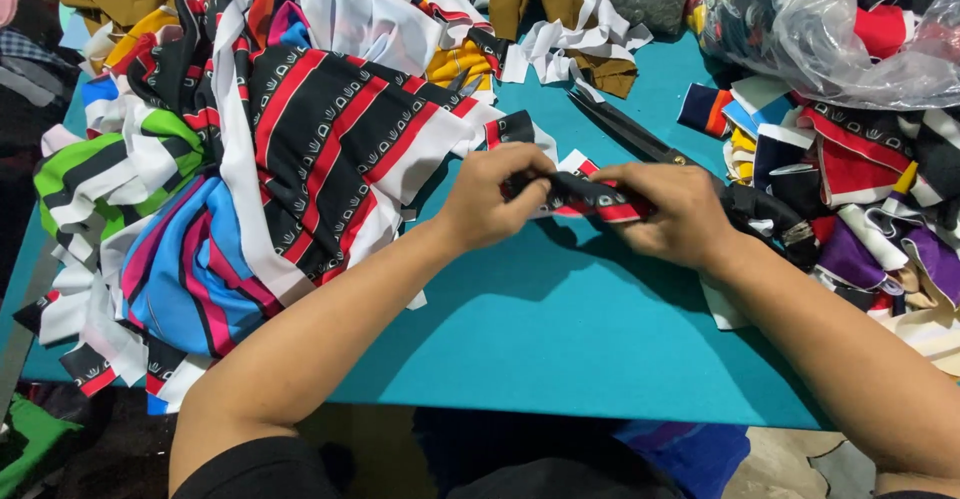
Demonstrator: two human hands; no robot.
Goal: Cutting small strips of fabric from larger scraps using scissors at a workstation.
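Pinching folded fabric strip (590, 199) | left hand (490, 199), right hand (665, 214) grips clamped, seemingly at opposite ends

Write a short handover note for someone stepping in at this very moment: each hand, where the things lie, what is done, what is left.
Left hand and right hand: both pinch one folded strip of black, red and white cloth above the teal table.
Scissors lie shut on the table behind the hands, untouched.
Big heap of striped cloth sits to the left; a pile of small pieces to the right.
Done: strip folded narrow.
Left: strip not yet set down.
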